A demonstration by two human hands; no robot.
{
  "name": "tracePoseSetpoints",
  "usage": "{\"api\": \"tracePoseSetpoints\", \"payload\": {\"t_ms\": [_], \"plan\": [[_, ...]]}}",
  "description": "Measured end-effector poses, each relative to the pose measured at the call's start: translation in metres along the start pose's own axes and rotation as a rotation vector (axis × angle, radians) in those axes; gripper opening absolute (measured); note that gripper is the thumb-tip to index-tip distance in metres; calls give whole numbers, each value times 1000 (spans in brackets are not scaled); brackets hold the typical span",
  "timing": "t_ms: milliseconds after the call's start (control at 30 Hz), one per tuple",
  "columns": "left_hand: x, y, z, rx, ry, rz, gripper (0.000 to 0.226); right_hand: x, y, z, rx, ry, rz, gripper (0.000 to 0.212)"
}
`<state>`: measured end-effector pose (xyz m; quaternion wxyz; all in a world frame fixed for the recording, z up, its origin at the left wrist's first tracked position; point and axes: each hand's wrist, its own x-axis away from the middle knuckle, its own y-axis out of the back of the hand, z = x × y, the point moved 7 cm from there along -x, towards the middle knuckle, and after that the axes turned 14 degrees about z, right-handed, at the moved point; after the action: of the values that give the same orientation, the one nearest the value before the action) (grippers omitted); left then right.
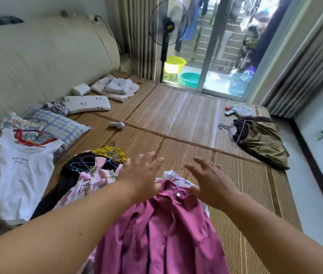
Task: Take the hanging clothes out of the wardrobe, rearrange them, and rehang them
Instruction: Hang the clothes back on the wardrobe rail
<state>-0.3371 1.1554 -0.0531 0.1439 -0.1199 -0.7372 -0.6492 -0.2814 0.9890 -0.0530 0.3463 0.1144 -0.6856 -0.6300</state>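
Note:
A magenta shirt (162,230) on a thin wire hanger lies on the bamboo mat (186,123) right in front of me. My left hand (142,175) hovers over its left shoulder, fingers spread and holding nothing. My right hand (210,180) is spread over the collar's right side, thumb near the hanger. Left of the shirt is a heap of hung clothes: a pink floral dress (89,182), a black garment (71,171) and a yellow piece (113,153). A white tank top (20,175) on a red hanger lies further left. An olive garment (263,143) on a hanger lies at the right.
Pillows (57,125) and folded laundry (117,88) line the padded headboard at the left. A small white object (117,124) sits mid-mat. A standing fan (166,30) is by the glass balcony door, with basins outside. The mat's right edge drops to the floor by the wall.

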Motion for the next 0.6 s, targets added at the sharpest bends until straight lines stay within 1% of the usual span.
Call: {"api": "tracePoseSetpoints", "payload": {"t_ms": [133,300,433,600], "plan": [[-18,-26,0,-26,-68,68,78,15,-37,-26,-84,-161,59,69],[-32,-69,-18,54,-99,164,78,23,-81,-49,-254,-304,113,67],[-52,-96,-31,75,-118,236,77,18,-115,-67,-346,-364,137,70],[-101,-125,-53,258,-108,247,71,-16,-170,-101,-474,-377,190,69]]}}
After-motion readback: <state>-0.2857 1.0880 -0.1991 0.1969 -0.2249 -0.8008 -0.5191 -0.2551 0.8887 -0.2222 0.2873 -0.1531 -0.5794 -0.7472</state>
